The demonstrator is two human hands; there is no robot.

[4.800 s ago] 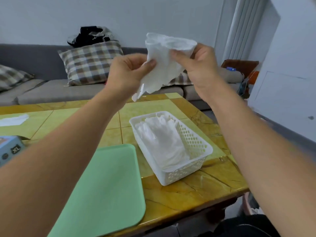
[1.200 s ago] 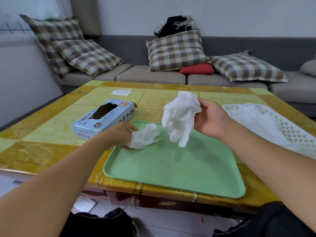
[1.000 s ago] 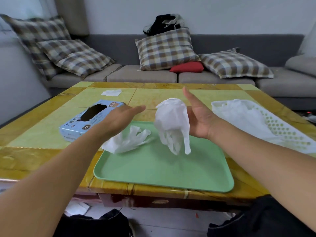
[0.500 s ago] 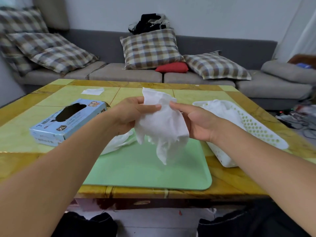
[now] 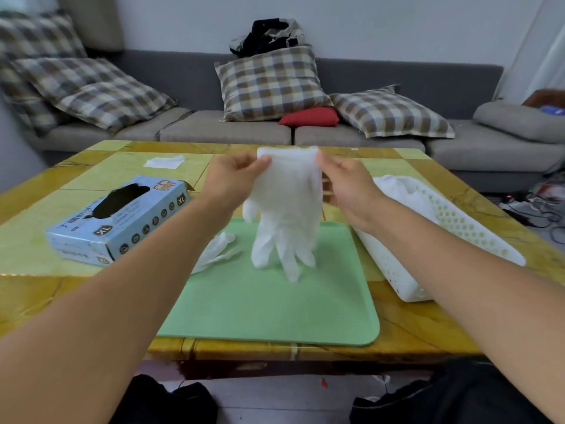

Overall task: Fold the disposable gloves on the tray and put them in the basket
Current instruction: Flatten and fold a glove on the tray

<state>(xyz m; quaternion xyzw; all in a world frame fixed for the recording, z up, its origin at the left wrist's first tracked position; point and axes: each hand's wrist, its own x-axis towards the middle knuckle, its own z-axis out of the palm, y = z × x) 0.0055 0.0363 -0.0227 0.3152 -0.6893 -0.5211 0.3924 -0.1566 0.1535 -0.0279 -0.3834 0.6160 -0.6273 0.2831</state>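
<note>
A white disposable glove hangs spread out above the green tray, cuff up and fingers pointing down. My left hand pinches the cuff's left corner and my right hand pinches its right corner. A second white glove lies crumpled on the tray's left edge, partly hidden behind my left forearm. The white perforated basket stands to the right of the tray with folded gloves inside.
A blue glove box lies on the yellow-green table to the left of the tray. A white scrap sits at the table's far side. Behind is a grey sofa with checked cushions.
The glove was bunched between my hands half a second ago; now it is stretched flat by the cuff and hangs straight. Earlier my left hand dropped the second glove on the tray.
</note>
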